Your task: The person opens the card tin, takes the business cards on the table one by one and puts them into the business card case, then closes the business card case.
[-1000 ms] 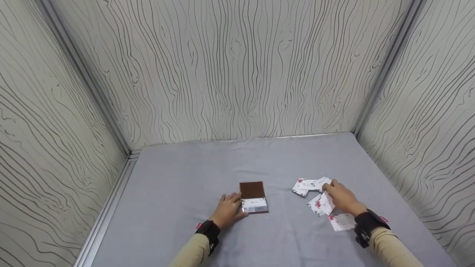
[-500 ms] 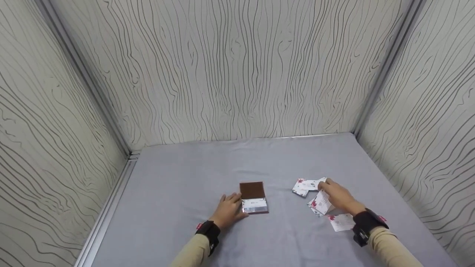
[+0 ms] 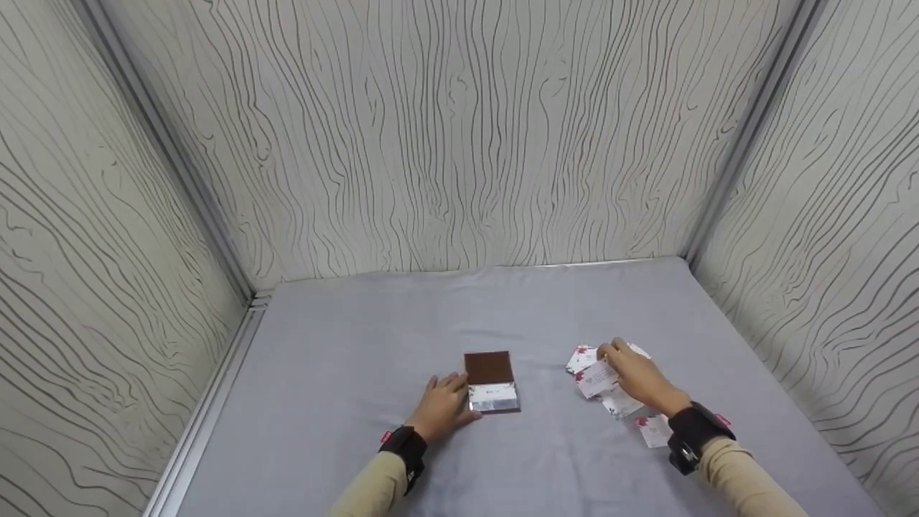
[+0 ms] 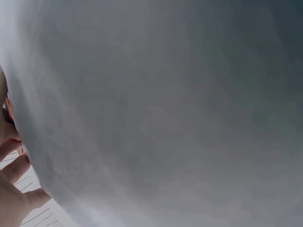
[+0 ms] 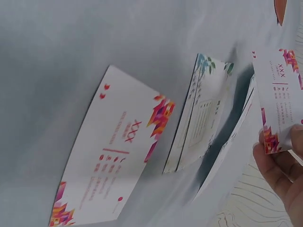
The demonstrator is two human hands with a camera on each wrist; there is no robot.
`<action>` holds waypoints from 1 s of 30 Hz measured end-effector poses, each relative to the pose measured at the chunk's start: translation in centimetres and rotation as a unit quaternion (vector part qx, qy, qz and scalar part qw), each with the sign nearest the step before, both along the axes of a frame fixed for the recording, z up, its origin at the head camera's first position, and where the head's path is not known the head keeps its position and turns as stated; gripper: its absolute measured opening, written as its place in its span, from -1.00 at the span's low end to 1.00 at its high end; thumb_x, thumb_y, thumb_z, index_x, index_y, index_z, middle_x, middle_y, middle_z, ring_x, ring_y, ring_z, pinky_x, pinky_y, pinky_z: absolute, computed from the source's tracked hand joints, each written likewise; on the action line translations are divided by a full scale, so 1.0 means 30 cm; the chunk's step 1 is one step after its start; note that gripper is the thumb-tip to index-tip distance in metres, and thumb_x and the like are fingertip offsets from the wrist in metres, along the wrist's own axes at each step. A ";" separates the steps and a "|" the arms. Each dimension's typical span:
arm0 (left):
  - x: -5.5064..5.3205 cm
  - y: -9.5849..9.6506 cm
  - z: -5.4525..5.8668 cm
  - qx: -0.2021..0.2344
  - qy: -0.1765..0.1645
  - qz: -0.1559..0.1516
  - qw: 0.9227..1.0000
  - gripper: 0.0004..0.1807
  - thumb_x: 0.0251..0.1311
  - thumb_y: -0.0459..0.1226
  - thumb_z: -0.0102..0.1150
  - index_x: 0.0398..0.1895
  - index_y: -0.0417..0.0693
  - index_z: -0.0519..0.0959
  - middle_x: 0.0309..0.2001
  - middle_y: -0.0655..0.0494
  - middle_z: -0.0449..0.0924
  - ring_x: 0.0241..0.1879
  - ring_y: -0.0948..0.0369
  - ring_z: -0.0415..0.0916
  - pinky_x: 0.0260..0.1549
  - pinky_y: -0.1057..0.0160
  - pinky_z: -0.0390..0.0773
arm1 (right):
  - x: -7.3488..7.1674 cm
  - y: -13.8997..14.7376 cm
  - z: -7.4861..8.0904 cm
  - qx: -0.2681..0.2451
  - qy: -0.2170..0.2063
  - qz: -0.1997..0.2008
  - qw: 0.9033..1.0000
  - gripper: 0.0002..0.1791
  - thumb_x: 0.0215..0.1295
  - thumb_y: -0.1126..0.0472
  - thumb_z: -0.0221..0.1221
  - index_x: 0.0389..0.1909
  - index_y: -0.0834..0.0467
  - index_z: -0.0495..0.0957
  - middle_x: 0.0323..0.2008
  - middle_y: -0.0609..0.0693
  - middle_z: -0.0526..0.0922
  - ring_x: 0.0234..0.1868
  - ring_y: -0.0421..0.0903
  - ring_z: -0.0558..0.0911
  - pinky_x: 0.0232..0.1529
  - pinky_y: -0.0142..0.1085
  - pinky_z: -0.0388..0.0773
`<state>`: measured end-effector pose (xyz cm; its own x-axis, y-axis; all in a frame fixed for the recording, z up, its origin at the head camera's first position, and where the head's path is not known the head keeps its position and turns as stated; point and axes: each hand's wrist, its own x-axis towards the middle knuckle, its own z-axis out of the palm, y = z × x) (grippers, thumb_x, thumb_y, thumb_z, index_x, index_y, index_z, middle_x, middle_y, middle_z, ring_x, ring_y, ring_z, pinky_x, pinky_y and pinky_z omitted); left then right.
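My right hand (image 3: 641,375) pinches a white business card (image 3: 596,378) with red floral corners between thumb and fingers, above the scattered cards. The right wrist view shows the held business card (image 5: 279,97) raised, its printed side towards the camera. On the cloth, my left hand (image 3: 439,408) lies with relaxed fingers at the left edge of a brown card holder (image 3: 489,367). The holder lies unfolded, and white cards (image 3: 492,392) show in its lower half under a clear pocket. In the left wrist view only some fingers (image 4: 16,168) show at the left edge.
A loose card (image 3: 652,431) lies near my right wrist. Green-patterned cards (image 3: 622,403) lie under the right hand, and more cards (image 3: 581,357) lie behind them. A grey cloth (image 3: 359,337) covers the table, with wood-patterned panels (image 3: 459,143) around it.
My right hand has lifted a business card off the green-patterned ones and moved slightly left with it. My left hand and the card holder have stayed in place.
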<state>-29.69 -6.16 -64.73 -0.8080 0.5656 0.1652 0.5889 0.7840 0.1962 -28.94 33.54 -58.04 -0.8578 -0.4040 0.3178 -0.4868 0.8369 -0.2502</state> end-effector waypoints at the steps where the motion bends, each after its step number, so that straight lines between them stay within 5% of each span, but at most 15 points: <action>1: 0.000 0.000 0.000 0.001 -0.002 0.000 1.000 -0.28 0.28 0.13 0.18 0.28 -0.25 0.50 0.35 -0.10 0.39 0.35 -0.05 0.31 0.28 -0.23 0.23 | -0.002 -0.006 0.000 0.000 -0.002 0.002 1.000 -0.76 0.33 0.56 0.06 -0.13 0.21 0.50 -0.27 0.02 0.42 -0.43 -0.11 0.42 -0.44 -0.23 0.48; 19: -0.006 -0.006 -0.004 -0.018 0.035 -0.012 0.999 -0.27 0.26 0.17 0.16 0.22 -0.25 0.54 0.30 -0.10 0.44 0.29 -0.04 0.38 0.19 -0.24 0.35 | -0.052 -0.160 -0.014 -0.043 0.014 0.071 0.996 -0.75 0.26 0.58 0.13 -0.13 0.25 0.51 -0.20 0.07 0.45 -0.29 -0.06 0.52 -0.32 -0.20 0.56; 30: 0.003 -0.002 0.008 -0.008 0.015 -0.007 1.000 -0.27 0.27 0.14 0.19 0.27 -0.25 0.50 0.33 -0.12 0.41 0.32 -0.05 0.35 0.24 -0.25 0.28 | -0.078 -0.277 -0.022 -0.057 -0.008 0.085 0.995 -0.75 0.31 0.53 0.09 -0.06 0.24 0.50 -0.22 0.05 0.42 -0.32 -0.06 0.52 -0.29 -0.21 0.60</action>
